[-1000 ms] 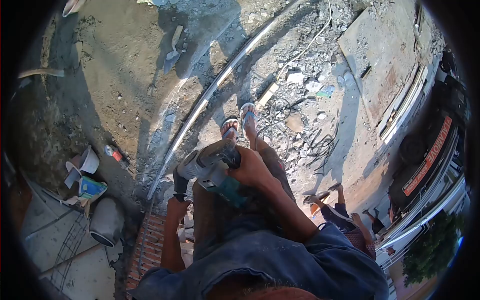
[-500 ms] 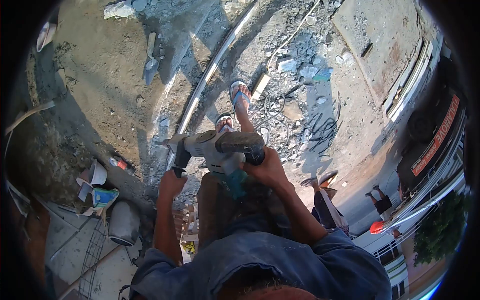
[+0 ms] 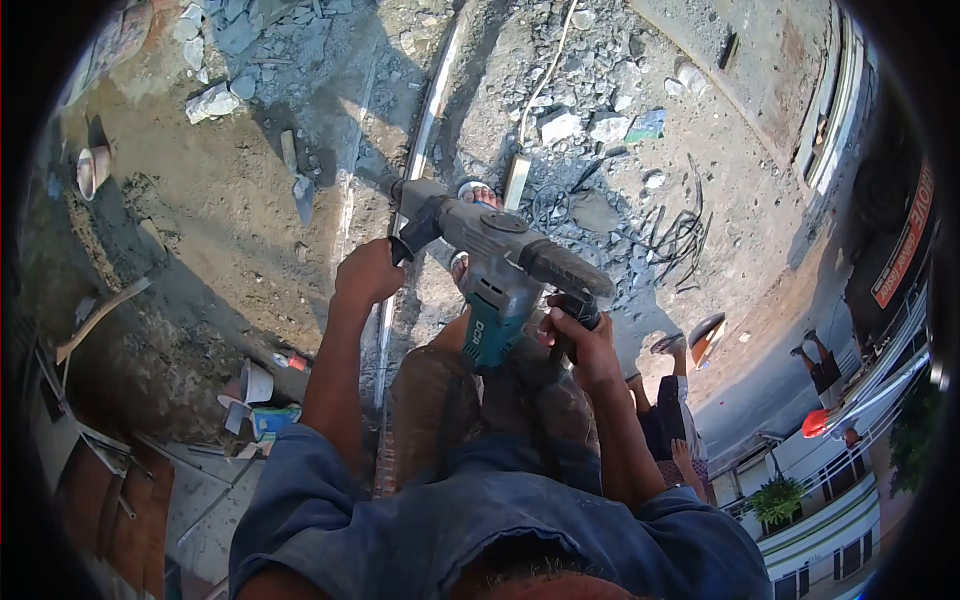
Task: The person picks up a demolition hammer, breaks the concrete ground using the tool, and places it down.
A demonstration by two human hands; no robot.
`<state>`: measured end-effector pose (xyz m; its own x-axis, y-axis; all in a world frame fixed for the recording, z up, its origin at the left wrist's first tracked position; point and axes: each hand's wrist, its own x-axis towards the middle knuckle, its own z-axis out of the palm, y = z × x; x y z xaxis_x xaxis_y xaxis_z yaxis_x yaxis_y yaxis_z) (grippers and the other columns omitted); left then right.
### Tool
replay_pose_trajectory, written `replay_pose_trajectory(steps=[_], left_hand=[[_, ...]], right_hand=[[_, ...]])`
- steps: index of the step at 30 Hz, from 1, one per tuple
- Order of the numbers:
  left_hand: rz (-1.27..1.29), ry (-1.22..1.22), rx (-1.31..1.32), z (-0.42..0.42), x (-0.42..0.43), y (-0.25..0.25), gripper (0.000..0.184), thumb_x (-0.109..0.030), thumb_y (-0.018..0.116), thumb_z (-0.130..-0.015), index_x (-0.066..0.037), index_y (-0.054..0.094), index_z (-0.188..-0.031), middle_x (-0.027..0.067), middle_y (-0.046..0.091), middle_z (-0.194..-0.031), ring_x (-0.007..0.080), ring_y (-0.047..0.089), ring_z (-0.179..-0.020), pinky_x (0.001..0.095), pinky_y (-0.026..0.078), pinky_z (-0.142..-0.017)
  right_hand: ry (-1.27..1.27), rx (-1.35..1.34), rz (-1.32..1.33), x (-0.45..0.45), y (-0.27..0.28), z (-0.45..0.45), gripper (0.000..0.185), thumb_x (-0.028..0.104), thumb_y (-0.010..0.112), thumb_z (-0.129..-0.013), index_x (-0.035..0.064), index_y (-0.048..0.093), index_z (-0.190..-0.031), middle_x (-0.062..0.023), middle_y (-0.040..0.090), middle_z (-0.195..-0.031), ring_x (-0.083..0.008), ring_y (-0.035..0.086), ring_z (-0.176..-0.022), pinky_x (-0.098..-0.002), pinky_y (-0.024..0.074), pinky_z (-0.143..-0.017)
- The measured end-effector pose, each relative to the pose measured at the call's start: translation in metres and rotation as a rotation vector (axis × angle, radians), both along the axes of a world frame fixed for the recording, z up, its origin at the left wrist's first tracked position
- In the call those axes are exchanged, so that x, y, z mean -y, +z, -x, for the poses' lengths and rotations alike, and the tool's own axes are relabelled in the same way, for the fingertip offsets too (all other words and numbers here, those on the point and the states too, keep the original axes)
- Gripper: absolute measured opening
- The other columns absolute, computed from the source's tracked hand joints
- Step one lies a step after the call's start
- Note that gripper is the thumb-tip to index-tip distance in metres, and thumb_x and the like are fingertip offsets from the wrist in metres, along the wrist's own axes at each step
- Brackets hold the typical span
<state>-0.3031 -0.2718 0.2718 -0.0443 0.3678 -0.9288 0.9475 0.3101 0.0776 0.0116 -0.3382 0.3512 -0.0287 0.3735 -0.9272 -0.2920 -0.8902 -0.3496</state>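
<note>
A grey and teal demolition hammer is held in front of my legs, its chisel end pointing toward the upper left. My left hand is wrapped round the black side handle near the front of the tool. At the rear, my right hand grips the dark back handle, with the thumb toward the tool body. The chisel tip looks dark and blurred over the ground beside a long pale strip; whether it touches cannot be made out. My sandalled foot shows partly behind the hammer.
Broken concrete and a coiled black cable lie ahead to the right. A trowel rests on the dirt at left, with a bucket nearer me. Another person's legs are close on the right.
The hammer has moved forward and rightward, its chisel end lifting away from the earlier spot. Both hands have travelled with it, still gripping, and the head view has shifted.
</note>
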Motion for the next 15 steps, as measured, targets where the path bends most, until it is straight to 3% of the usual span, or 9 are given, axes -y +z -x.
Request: replay_pose_trajectory(steps=[7, 15], left_hand=[[-0.017, -0.182, 0.009, -0.037, -0.050, -0.015, 0.028, -0.016, 0.062, -0.073, -0.003, 0.067, -0.098, 0.0212, 0.070, -0.099, 0.0371, 0.068, -0.096, 0.0466, 0.053, -0.085], [-0.003, -0.314, 0.018, -0.057, -0.072, -0.026, 0.027, -0.016, 0.064, -0.072, -0.004, 0.069, -0.095, 0.0199, 0.070, -0.098, 0.0369, 0.068, -0.095, 0.0456, 0.054, -0.084]], right_hand=[[-0.104, 0.213, 0.093, 0.008, -0.004, -0.010, 0.021, 0.012, 0.074, -0.083, 0.0021, 0.065, -0.100, -0.0078, 0.067, -0.076, -0.0129, 0.063, -0.062, -0.0267, 0.0497, -0.057], [-0.196, 0.254, 0.112, 0.015, -0.009, -0.010, 0.017, 0.010, 0.074, -0.083, 0.0025, 0.065, -0.096, -0.0076, 0.067, -0.074, -0.0132, 0.062, -0.059, -0.0266, 0.0492, -0.054]])
